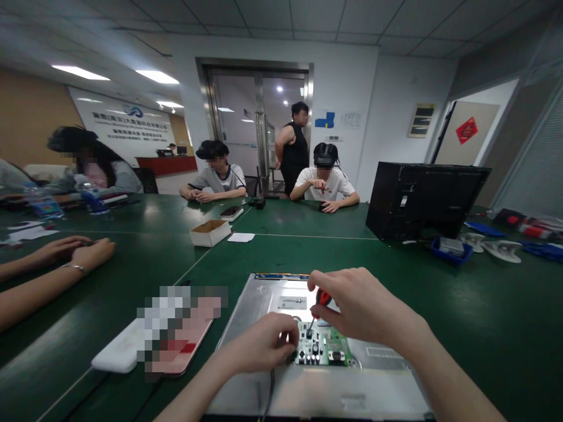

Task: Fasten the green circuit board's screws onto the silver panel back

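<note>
My right hand (pixel 363 302) grips a red-and-black screwdriver (pixel 324 297) by its handle. The thin shaft slants down to a green circuit board (pixel 326 343), its tip near the board's upper left part. At the board's left edge is my left hand (pixel 266 343), fingers curled together; whatever they pinch, if anything, is hidden. The board sits on a silver metal panel (pixel 382 384) lying flat before me. Below my left hand a dark cable (pixel 271 390) runs toward the panel's near edge.
Left of the panel lie a white power bank (pixel 116 351) and a pink phone (pixel 187 351). Farther off stand an open white box (pixel 210 233) and a black monitor housing (pixel 426 199), with a blue tray (pixel 451 249) beside it. Another person's hands (pixel 81 253) rest at left.
</note>
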`<state>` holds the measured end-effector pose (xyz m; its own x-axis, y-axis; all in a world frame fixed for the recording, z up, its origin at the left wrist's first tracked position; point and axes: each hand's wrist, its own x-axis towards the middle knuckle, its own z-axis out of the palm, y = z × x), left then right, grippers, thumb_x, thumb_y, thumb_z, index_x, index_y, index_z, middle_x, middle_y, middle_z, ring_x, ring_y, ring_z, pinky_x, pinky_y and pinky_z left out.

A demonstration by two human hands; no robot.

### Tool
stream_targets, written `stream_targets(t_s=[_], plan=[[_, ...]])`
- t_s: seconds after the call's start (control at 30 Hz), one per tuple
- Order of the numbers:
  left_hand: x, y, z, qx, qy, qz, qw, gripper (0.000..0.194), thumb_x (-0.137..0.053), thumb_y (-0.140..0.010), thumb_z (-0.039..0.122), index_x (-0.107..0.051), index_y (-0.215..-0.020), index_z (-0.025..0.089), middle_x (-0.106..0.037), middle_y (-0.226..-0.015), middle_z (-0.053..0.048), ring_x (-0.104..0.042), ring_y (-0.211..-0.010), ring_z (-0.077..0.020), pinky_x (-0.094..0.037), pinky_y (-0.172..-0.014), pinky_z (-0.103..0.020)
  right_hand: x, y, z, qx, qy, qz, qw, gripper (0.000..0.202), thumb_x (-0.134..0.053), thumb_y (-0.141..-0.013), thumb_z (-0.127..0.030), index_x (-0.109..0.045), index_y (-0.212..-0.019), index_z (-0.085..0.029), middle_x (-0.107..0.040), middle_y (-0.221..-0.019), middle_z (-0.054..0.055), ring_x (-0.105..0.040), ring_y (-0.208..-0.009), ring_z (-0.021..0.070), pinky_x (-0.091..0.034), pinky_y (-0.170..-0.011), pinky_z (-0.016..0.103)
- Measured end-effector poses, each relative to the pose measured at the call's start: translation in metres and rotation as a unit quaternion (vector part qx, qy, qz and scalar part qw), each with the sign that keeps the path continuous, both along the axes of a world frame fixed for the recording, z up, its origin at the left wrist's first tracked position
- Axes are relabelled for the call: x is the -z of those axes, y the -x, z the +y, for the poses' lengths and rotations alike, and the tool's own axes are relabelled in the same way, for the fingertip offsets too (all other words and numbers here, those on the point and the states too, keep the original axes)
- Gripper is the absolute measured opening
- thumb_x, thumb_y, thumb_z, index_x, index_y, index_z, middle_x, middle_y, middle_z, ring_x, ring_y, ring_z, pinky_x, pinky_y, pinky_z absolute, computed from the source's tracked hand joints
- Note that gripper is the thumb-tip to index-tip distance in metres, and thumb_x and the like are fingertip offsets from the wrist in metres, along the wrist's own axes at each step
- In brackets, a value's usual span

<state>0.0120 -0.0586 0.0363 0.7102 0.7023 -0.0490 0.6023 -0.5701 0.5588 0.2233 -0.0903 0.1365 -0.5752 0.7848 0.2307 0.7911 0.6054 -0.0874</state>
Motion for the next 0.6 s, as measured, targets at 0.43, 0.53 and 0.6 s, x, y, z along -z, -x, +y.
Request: stream_targets(t_s=[0.43,0.53,0.6], plan=[[0.014,-0.002,0.001,-0.004,0.071,-0.024,0.997,0.008,-0.065,-0.066,0.01,-0.067,-0.071,0.016,-0.057,-0.066,0.003,-0.052,-0.061,-0.0114,-0.037,-0.055,-0.02,-0.004,0.0,-0.004,-0.013,-0.013,-0.009,1.0,0.015,-0.061,-0.084,-0.031,-0.055,-0.096,-0.024,-0.071,-0.084,0.0,-0.065,-0.069,0.0183,-0.024,-0.05,0.025],[0.012,-0.004,0.001,-0.01,0.065,-0.022,0.998,0.006,-0.067,-0.067,0.011,-0.067,-0.07,0.016,-0.058,-0.065,0.003,-0.052,-0.061,-0.0116,-0.037,-0.054,-0.02,-0.004,0.001,-0.004,-0.016,-0.013,-0.012,1.0,0.014,-0.059,-0.085,-0.031,-0.055,-0.097,-0.024,-0.071,-0.085,-0.001,-0.064,-0.069,0.0177,-0.025,-0.05,0.025],[0.011,-0.004,0.001,-0.006,0.064,-0.022,0.998,0.004,-0.068,-0.068,0.012,-0.068,-0.07,0.016,-0.059,-0.065,0.003,-0.053,-0.061,-0.0117,-0.037,-0.055,-0.02,-0.003,0.0,-0.004,-0.02,-0.01,-0.013,1.0,0.014,-0.058,-0.086,-0.031,-0.055,-0.097,-0.024,-0.071,-0.084,-0.001,-0.063,-0.067,0.0172,-0.025,-0.05,0.025]])
